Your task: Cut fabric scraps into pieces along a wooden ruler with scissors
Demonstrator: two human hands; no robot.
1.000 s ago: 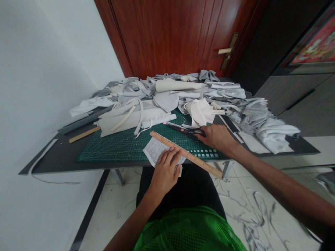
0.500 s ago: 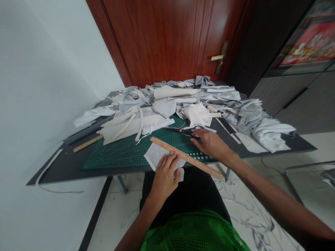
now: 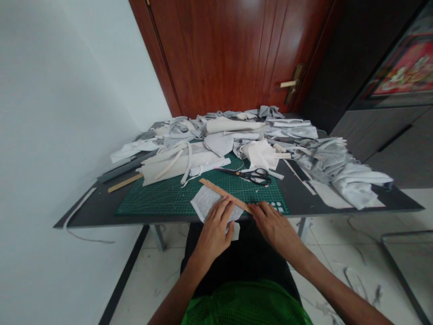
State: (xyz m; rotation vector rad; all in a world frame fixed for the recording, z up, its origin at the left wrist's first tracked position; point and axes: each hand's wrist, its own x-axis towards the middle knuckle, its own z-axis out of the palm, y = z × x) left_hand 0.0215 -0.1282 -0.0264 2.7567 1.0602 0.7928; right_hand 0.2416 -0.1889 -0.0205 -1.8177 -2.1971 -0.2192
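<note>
A wooden ruler [image 3: 219,191] lies slantwise across a grey piece of fabric [image 3: 204,202] at the near edge of the green cutting mat [image 3: 162,198]. My left hand [image 3: 216,225] rests on the fabric with its fingers stretched out, fingertips against the ruler. Under its thumb a pale corner of cloth [image 3: 236,231] hangs past the table edge. My right hand [image 3: 272,225] is closed over the ruler's near right end, which it hides. Black-handled scissors [image 3: 246,174] lie on the mat beyond my hands, touched by neither.
Heaped grey and cream fabric scraps [image 3: 233,128] cover the back of the dark table [image 3: 101,203]. More crumpled cloth [image 3: 355,176] lies at the right, beside a black-handled tool [image 3: 299,170]. A wooden strip [image 3: 125,183] lies at left. Scraps litter the floor.
My right hand has left the scissors and come back toward me onto the ruler's right end. My left hand stays on the fabric and ruler. The view has shifted slightly.
</note>
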